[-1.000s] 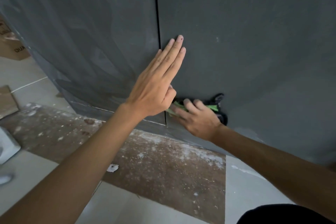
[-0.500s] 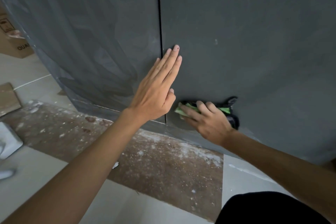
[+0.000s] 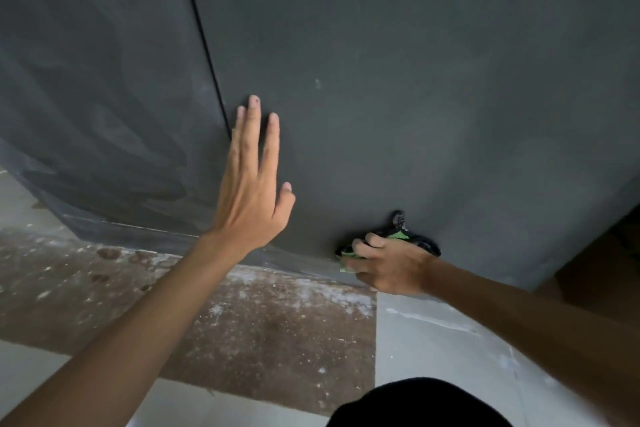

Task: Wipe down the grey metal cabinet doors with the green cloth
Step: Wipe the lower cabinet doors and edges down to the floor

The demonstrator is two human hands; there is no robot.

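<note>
Two grey metal cabinet doors fill the view: the left door (image 3: 97, 87) shows streaky wipe marks, the right door (image 3: 415, 80) is plain, and a dark seam (image 3: 204, 42) runs between them. My left hand (image 3: 251, 184) lies flat with straight fingers on the right door, just right of the seam. My right hand (image 3: 384, 265) grips the green and black cloth (image 3: 401, 236), bunched up, and holds it against the bottom edge of the right door. Most of the cloth is hidden under my fingers.
Below the doors lies a brown, paint-spattered floor sheet (image 3: 242, 315) on pale tiles (image 3: 433, 340). A brown cardboard box (image 3: 602, 270) stands at the cabinet's right side. Something black (image 3: 415, 406) shows at the bottom edge of the view.
My right hand has slid the cloth to the right along the bottom of the right door. My left hand has shifted right of the seam, and the view has swung right.
</note>
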